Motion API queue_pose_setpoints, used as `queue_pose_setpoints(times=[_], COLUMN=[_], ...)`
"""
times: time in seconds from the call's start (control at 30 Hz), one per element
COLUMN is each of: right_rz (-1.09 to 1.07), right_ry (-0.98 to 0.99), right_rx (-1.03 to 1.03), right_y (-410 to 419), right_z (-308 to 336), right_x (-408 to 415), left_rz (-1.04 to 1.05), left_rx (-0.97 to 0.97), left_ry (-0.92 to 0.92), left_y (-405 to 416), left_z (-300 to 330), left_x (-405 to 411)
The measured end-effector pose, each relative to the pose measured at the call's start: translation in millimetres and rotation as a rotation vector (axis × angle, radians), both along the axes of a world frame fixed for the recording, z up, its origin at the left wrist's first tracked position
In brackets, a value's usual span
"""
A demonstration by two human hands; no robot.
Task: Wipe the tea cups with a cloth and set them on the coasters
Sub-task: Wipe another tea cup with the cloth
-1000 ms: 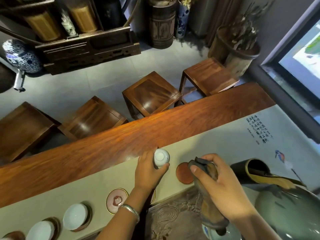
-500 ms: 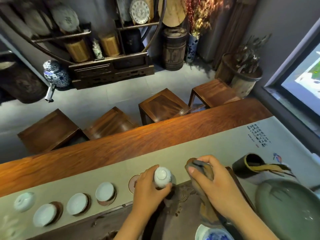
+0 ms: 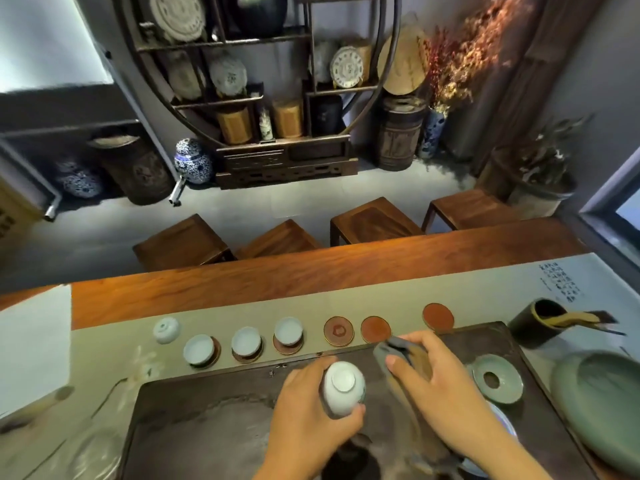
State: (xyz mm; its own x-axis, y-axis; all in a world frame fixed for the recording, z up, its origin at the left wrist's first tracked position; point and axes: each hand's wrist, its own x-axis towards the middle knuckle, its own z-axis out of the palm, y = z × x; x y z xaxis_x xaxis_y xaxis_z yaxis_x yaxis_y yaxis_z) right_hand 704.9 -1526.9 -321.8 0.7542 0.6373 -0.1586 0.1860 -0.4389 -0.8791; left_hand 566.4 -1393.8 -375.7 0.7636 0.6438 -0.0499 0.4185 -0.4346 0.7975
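While the left hand point(image 3: 311, 407) is gripping the small white porcelain tea cup point(image 3: 343, 388) upside down over the dark tray point(image 3: 207, 427), the right hand point(image 3: 436, 386) is pinching the grey-brown cloth point(image 3: 398, 355) just beside it. Wet glaze could be slipping, dropping the cup before it reaches the bare red round coasters point(image 3: 375, 329) beyond both hands on the bench point(image 3: 311, 275).

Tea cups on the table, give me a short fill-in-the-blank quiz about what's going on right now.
1. The left hand holds a cup with its foot turned ____.
2. The right hand holds a ____.
3. The number of coasters with no cup on them is ____.
4. The number of cups already standing on coasters is ____.

Missing words: up; cloth; three; three
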Motion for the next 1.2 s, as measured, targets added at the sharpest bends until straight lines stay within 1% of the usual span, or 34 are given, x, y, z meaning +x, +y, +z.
queue_pose_setpoints(times=[0.1,0.2,0.33,0.47,0.73,0.83,1.2], right_rz=[0.074,0.136,0.144,0.205,0.275,0.286,0.281], right_ry=[-0.046,-0.124,-0.259,-0.332,-0.317,-0.3,-0.284], right_rx=[0.046,0.088,0.166,0.198,0.182,0.19,0.202], right_y=[9.6,17.8,25.1,30.1,37.3,40.2,46.3], right_z=[6.8,15.1,28.1,37.3,44.5,46.8,51.0], right_x=[-26.2,-47.5,-66.1,-75.0,-80.8,-80.9,-82.4], left_rz=[-0.025,-0.044,-0.068,-0.089,-0.107,-0.108,-0.104], left_rx=[0.057,0.11,0.119,0.113,0.115,0.145,0.222], left_ry=[0.007,-0.044,-0.097,-0.113,-0.11,-0.112,-0.114], left_y=[-0.9,-0.7,1.2,6.3,14.1,16.2,24.8], left_z=[17.2,37.8,61.1,72.6,78.4,82.3,89.7], left_x=[-20.2,-34.4,-45.4,-52.2,-58.1,-59.0,-62.5])
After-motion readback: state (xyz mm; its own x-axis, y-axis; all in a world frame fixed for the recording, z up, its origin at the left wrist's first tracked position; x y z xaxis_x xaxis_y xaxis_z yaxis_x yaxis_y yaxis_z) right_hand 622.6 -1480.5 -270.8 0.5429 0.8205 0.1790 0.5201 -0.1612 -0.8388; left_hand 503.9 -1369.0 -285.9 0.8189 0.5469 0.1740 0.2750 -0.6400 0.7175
